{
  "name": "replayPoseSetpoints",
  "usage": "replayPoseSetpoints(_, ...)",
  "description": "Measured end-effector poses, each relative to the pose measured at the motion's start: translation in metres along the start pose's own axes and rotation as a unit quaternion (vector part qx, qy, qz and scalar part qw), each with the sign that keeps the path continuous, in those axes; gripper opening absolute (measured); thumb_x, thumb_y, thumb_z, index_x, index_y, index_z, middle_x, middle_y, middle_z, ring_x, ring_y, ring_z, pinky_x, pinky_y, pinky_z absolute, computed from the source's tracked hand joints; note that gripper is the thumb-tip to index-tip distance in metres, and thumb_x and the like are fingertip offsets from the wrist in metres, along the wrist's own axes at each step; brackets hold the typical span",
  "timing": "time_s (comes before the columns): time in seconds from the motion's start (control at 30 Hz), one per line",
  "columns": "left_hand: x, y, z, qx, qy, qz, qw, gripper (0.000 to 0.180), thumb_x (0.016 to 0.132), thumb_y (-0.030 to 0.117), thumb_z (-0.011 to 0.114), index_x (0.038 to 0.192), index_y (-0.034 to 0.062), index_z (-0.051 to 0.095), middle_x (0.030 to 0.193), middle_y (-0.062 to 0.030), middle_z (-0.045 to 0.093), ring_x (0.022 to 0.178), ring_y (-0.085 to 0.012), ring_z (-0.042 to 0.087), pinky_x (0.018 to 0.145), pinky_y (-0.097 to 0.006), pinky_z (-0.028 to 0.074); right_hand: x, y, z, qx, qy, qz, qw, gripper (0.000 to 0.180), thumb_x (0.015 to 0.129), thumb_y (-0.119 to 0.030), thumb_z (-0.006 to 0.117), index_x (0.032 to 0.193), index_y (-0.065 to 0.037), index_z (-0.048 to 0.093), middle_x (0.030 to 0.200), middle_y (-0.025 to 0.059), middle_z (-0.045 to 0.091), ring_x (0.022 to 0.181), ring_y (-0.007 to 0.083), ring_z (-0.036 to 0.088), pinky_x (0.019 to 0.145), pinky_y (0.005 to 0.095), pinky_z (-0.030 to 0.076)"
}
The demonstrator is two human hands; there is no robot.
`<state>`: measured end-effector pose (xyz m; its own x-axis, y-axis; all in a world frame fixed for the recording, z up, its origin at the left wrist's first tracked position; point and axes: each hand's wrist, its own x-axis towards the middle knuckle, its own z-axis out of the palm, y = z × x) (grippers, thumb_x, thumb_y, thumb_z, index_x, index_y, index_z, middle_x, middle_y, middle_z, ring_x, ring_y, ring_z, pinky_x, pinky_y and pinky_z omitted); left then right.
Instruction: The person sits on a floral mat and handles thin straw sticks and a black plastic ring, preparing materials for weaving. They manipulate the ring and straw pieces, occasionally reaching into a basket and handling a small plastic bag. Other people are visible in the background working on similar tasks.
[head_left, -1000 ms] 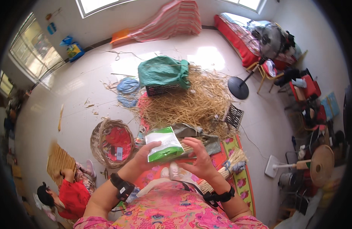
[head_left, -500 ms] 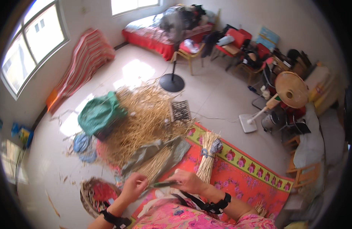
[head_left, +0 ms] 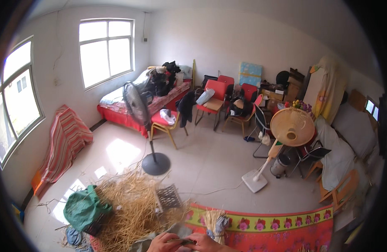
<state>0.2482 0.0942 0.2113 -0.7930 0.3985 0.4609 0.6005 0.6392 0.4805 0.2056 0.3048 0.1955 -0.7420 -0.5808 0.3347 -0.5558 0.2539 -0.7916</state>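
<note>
At the lower edge, my left hand [head_left: 165, 242] and my right hand [head_left: 201, 242] are close together, fingers pinched. A thin dark-green strip [head_left: 181, 241] runs between them, and both hands grip it; its exact kind is not clear. Just beyond my right hand, a tied bundle of straw [head_left: 212, 221] with a grey cloth-like wrap lies on the red floral mat [head_left: 281, 235]. Past my left hand spreads a heap of loose straw [head_left: 130, 206]. My forearms are mostly out of the picture.
A green sack [head_left: 85, 208] stands left of the straw. Two standing fans, one dark [head_left: 156, 163] and one pale [head_left: 255, 180], rise from the floor. Chairs [head_left: 212, 93] line the back, near a bed with a red skirt [head_left: 132, 119]. A cord [head_left: 214, 192] crosses the tiles.
The view has tilted up, so my hands now sit at the lower edge and more wall shows. My hands are closer together, still with the green strip between them.
</note>
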Motion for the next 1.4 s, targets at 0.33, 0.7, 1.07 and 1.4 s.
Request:
replayPoseSetpoints(0.33, 0.176, -0.051, 0.055, -0.208, -0.158, -0.061, 0.963, 0.024, 0.076, 0.008, 0.065, 0.100, 0.0098, 0.065, 0.102, -0.0103, 0.059, 0.090, -0.0298, 0.059, 0.073, -0.039, 0.051, 0.062, 0.119, -0.108, 0.020, -0.101, 0.157, 0.982, 0.024, 0.078, -0.026, 0.068, 0.089, -0.005, 0.065, 0.075, 0.0171, 0.063, 0.067, 0.0232, 0.062, 0.061, 0.0353, 0.047)
replayPoseSetpoints(0.7, 0.335, -0.183, 0.113, -0.185, -0.018, 0.029, 0.982, 0.017, 0.079, 0.007, 0.066, 0.096, 0.0045, 0.064, 0.099, -0.0137, 0.063, 0.082, -0.0310, 0.064, 0.069, -0.036, 0.053, 0.220, 0.191, -0.214, 0.081, -0.016, 0.314, 0.946, 0.023, 0.081, -0.017, 0.068, 0.099, -0.002, 0.066, 0.078, 0.0056, 0.066, 0.071, 0.0074, 0.055, 0.061, 0.0266, 0.047)
replayPoseSetpoints(1.07, 0.526, -0.269, 0.147, -0.359, -0.130, -0.079, 0.921, 0.011, 0.080, 0.006, 0.063, 0.091, 0.0033, 0.063, 0.107, -0.0168, 0.059, 0.088, -0.0308, 0.062, 0.072, -0.035, 0.053, 0.365, 0.264, -0.343, 0.049, -0.032, 0.184, 0.981, 0.023, 0.076, -0.015, 0.069, 0.097, -0.006, 0.068, 0.082, 0.0144, 0.066, 0.071, 0.0237, 0.063, 0.063, 0.0330, 0.049)
replayPoseSetpoints(1.4, 0.694, -0.357, 0.218, -0.248, -0.170, 0.001, 0.954, 0.031, 0.083, 0.016, 0.063, 0.113, 0.0086, 0.056, 0.108, -0.0163, 0.060, 0.090, -0.0305, 0.064, 0.071, -0.038, 0.053, 0.442, 0.446, -0.440, 0.143, -0.008, 0.234, 0.962, 0.029, 0.077, -0.019, 0.071, 0.101, -0.004, 0.066, 0.082, 0.0146, 0.066, 0.074, 0.0212, 0.065, 0.069, 0.0324, 0.051)
